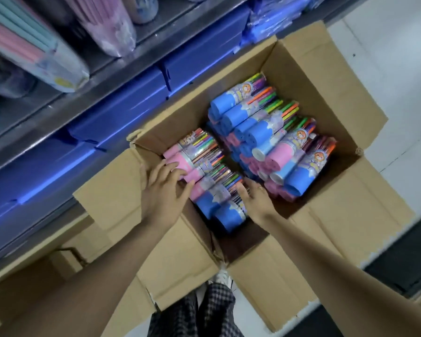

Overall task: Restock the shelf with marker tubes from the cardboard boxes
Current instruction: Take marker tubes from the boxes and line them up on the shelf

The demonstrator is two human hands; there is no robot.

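An open cardboard box (pixel 309 76) stands on the floor below the shelf (pixel 112 76). Inside lie several marker tubes with pink or blue bases and clear tops showing coloured markers, in two stacks. Both hands reach into the box at the near-left stack (pixel 209 176). My left hand (pixel 167 188) lies against the pink and blue base ends of that stack, fingers spread and lightly bent. My right hand (pixel 254 198) presses on the stack's other side, fingers against the clear tops. The far-right stack (pixel 275 139) is untouched.
The box flaps (pixel 350 215) spread outward on all sides. Blue plastic bins (pixel 122 113) line the lower shelf; wrapped pastel packs (pixel 34 52) lie on the shelf above. A second cardboard box (pixel 66 254) sits at the left. My legs and a shoe (pixel 223 278) are beside the box.
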